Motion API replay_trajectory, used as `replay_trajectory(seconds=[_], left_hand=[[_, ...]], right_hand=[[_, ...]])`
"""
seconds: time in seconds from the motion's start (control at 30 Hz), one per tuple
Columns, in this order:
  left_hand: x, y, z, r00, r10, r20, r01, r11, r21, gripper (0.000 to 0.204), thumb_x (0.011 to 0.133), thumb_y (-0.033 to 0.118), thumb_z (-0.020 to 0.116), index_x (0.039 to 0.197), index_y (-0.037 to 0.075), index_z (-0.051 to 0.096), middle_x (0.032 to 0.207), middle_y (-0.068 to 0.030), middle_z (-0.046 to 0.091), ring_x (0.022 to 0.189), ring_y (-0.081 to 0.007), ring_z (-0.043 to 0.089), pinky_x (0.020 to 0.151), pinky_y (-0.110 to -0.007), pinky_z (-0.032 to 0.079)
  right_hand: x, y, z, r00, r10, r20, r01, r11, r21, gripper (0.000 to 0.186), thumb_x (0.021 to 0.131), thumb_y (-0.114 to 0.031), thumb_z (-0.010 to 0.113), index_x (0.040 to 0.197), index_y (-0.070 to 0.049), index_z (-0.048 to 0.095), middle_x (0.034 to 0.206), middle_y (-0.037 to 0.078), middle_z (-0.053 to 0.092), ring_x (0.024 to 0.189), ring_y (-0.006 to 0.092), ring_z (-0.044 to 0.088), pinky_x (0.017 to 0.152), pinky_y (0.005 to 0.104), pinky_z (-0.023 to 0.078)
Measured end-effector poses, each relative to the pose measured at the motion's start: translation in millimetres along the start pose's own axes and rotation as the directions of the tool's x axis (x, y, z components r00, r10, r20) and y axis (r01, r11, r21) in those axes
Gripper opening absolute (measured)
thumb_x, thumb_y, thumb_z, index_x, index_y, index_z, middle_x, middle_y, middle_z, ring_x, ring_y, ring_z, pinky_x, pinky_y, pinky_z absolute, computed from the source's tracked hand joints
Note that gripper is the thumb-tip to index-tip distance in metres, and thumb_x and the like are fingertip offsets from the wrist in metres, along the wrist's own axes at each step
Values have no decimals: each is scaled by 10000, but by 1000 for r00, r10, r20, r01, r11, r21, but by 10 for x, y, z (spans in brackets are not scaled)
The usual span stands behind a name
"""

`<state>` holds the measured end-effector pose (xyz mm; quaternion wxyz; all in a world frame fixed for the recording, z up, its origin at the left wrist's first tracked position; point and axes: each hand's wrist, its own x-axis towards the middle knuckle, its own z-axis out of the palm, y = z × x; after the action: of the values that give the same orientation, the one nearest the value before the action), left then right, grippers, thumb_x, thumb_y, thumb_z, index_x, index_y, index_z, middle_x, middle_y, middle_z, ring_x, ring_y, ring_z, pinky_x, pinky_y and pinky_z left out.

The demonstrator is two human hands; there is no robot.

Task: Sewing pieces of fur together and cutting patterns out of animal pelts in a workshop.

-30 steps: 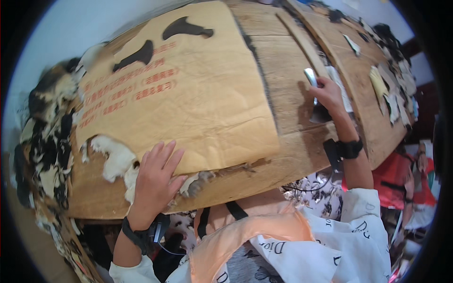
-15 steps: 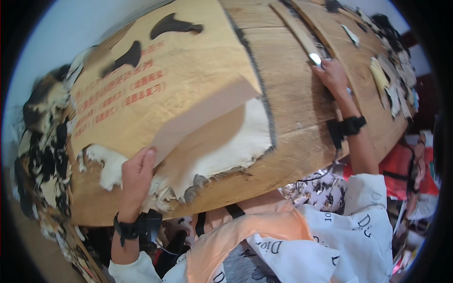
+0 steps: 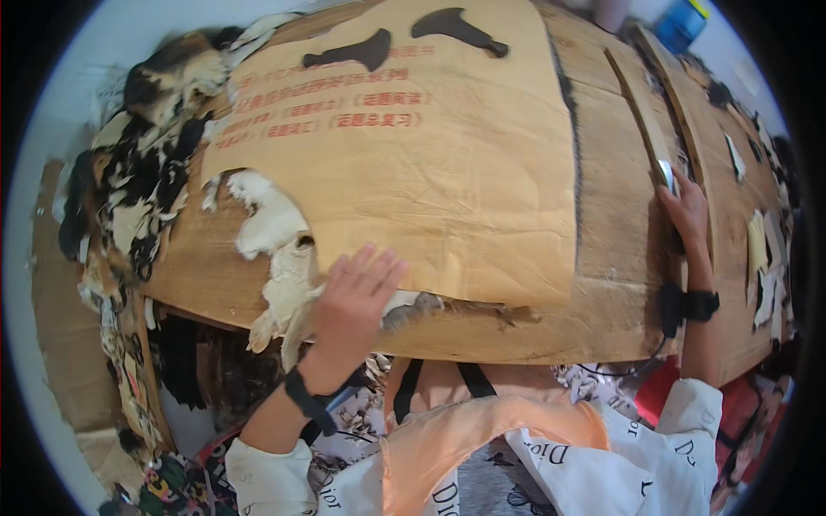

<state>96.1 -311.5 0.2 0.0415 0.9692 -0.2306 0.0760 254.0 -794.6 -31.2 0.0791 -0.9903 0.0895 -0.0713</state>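
Observation:
A large sheet of tan kraft paper with red print and a curved notch at its lower left lies over a pale animal hide. My left hand rests flat near the paper's lower left edge, fingers stretched out. Two dark axe-shaped pieces lie on the paper's far part. Over at the right, my right hand is closed around a small shiny metal tool. The tool's exact kind is hard to make out. It is beside the near end of a long wooden strip.
Black, white and tan fur scraps are heaped along the left edge of the wooden table. More pale scraps lie at the right. A long wooden bar runs beside the strip. A blue container stands at the far right.
The paper's near edge, lifted and folded in my left hand before, now lies down over the hide. My left hand has let go and flattened. The view has shifted; my right hand stays near the strip.

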Motion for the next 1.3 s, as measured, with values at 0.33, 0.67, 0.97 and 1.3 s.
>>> replay_trajectory(seconds=[0.33,0.67,0.97,1.3], left_hand=[[53,-225,-302,984,-125,-128,132,990,47,291,750,122,543,1029,98,623,1057,-66,610,1037,-241,552,925,-384,401],[825,-1508,-349,890,-449,80,394,667,-632,227,809,233,625,909,33,664,709,-112,654,596,-172,624,580,-281,475],[1526,-2001,230,847,-479,230,519,651,-554,235,782,241,637,908,46,673,733,-105,651,682,-205,621,653,-318,478],[306,-945,-375,983,142,120,-60,855,-514,494,691,68,664,1162,23,520,1127,-159,534,1055,-343,484,914,-390,407]], right_hand=[[-598,-1058,-591,819,-548,-169,574,781,247,495,606,20,663,1093,-53,608,920,100,518,714,200,547,595,269,432],[-1134,-1692,-1107,658,-673,-338,752,566,337,446,610,-20,623,1056,-24,642,1100,168,501,685,182,608,565,262,483],[-723,-1607,-468,800,-590,-106,599,779,187,467,611,5,645,1057,-132,655,963,86,526,637,230,597,567,305,478],[-258,-1345,-121,830,-550,93,516,820,248,504,643,-43,659,1118,-212,635,1037,79,556,802,289,601,675,362,488]])
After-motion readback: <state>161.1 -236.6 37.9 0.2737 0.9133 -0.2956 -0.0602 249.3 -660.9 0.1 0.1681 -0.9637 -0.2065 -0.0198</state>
